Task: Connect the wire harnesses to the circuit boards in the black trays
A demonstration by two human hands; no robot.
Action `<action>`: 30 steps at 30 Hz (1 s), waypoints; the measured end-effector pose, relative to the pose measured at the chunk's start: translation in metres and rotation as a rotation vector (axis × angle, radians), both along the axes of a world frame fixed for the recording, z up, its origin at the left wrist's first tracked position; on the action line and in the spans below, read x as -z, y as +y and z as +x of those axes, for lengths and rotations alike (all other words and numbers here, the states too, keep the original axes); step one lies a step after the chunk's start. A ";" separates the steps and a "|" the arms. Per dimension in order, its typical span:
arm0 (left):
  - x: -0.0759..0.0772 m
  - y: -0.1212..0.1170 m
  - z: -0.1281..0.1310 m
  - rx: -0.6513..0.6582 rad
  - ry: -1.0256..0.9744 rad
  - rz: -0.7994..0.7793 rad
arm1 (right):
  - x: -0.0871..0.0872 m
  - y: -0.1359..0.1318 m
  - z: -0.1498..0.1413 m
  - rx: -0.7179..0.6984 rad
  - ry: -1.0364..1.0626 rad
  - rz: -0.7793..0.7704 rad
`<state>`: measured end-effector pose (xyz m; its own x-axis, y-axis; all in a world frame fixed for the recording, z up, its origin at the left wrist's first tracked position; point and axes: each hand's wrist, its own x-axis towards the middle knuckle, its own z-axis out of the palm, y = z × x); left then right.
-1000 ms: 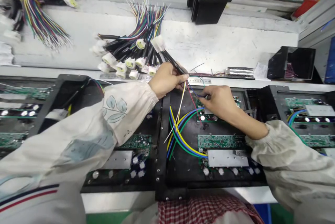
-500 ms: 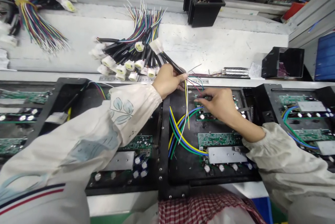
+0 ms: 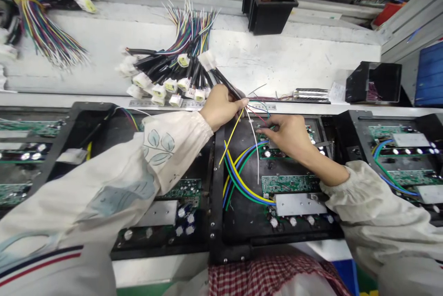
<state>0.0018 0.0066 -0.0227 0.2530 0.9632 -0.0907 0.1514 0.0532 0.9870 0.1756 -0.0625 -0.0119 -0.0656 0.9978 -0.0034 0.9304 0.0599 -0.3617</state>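
Cable [image 3: 224, 79] pinched by left fingers [image 3: 241, 103], red wire [image 3: 257, 115] by right fingers [image 3: 269, 135], wire tip hidden

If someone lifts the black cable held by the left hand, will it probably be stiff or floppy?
The black cable is likely fairly stiff, since it extends almost straight from the left hand to its white connector. The yellow wire and white wire are probably floppy, because they are thin and their ends hang loose.
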 end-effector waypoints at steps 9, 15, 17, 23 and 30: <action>-0.006 -0.003 0.007 -0.086 -0.074 -0.093 | -0.030 -0.038 -0.004 -0.356 0.132 -0.288; 0.001 -0.003 0.007 -0.096 -0.034 -0.046 | -0.021 -0.012 0.034 0.086 0.239 0.028; 0.003 -0.002 0.006 -0.085 -0.021 -0.041 | -0.007 0.002 0.041 0.147 0.156 0.106; 0.003 -0.002 0.006 -0.063 -0.039 -0.026 | 0.013 0.009 0.040 0.152 0.191 0.091; -0.001 -0.004 0.007 -0.070 -0.016 -0.032 | 0.012 0.007 0.042 0.152 0.195 0.108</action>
